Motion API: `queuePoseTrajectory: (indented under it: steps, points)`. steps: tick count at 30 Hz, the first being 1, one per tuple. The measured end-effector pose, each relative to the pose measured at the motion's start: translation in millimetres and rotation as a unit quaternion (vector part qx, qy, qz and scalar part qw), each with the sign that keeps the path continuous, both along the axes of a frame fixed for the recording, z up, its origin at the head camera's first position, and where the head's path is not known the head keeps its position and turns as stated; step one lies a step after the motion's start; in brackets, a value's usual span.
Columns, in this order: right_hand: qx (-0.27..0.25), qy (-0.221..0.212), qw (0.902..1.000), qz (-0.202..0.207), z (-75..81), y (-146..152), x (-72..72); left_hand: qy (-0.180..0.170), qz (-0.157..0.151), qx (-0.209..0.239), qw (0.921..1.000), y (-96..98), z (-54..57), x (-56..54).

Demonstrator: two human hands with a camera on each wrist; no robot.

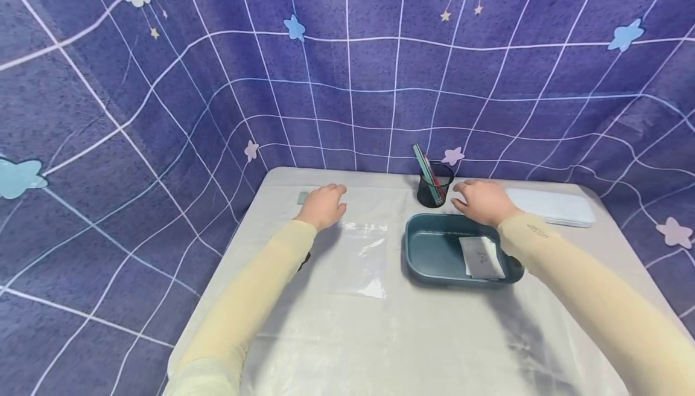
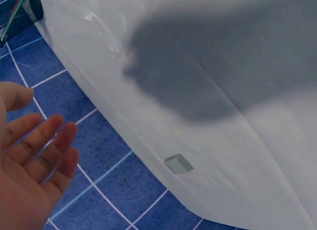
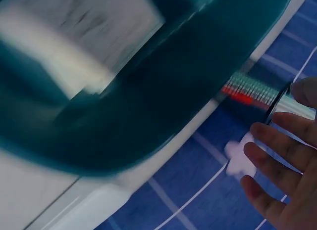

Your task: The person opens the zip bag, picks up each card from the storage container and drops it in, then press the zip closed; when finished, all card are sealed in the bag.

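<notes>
My left hand (image 1: 323, 206) is over the far left part of the table, its fingers loose around nothing. Just beside it lies a small grey-green block (image 1: 302, 198), seen also in the left wrist view. A flat, clear plastic bag (image 1: 359, 263) lies to the right of that hand. My right hand (image 1: 482, 201) is above the far rim of a dark teal tray (image 1: 434, 277), fingers spread and bent slightly, holding nothing. Left of its fingertips stands a black mesh pen cup (image 1: 432, 195) with green and red pencils (image 1: 425, 166). Inside the tray lies a white packet (image 1: 481, 257) with grey markings.
Behind the right forearm is a flat white case (image 1: 554, 206). A small black item (image 1: 304, 261) shows partly beside the left sleeve. The white-covered table (image 1: 347, 348) meets a blue gridded curtain (image 1: 347, 70) at the back and sides.
</notes>
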State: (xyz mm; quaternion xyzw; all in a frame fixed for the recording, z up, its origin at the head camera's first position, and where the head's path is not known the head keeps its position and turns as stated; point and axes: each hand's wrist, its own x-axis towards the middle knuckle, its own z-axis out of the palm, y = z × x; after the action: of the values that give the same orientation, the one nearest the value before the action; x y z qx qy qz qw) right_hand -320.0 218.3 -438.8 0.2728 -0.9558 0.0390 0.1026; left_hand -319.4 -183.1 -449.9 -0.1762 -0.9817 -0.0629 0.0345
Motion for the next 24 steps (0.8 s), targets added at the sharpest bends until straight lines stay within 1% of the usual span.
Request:
queuePoseTrajectory:
  steps: [5, 7, 9, 13, 18, 21, 24]
  points:
    - [-0.012, 0.009, 0.9985, 0.052, -0.3, -39.5, -3.9, -0.008, 0.002, -0.005, 1.0, -2.4, 0.4, 8.0]
    - [-0.017, 0.006, 0.9976, 0.066, 0.1, -55.3, -4.2, -0.009, 0.001, -0.005, 0.9999, -2.8, -1.0, 10.4]
    - [-0.015, 0.0, 0.9973, 0.072, -1.5, -70.5, -4.3, -0.009, 0.001, -0.006, 0.9999, -3.2, -3.8, 11.9]
    - [-0.001, -0.021, 0.9979, 0.062, -8.7, -100.0, -4.8, -0.01, 0.007, -0.006, 0.9999, -2.4, -11.9, 12.6]
    - [0.027, -0.054, 0.9969, 0.052, -12.0, -135.7, -1.2, -0.024, 0.014, -0.014, 0.9995, 1.4, -22.3, 15.3]
    - [0.041, -0.071, 0.9956, 0.046, -16.3, -151.4, -1.9, -0.026, 0.012, -0.019, 0.9994, 4.9, -27.8, 18.2]
    - [0.054, -0.09, 0.9936, 0.042, -25.8, -162.6, -4.7, -0.027, 0.01, -0.023, 0.9993, 7.5, -34.4, 21.9]
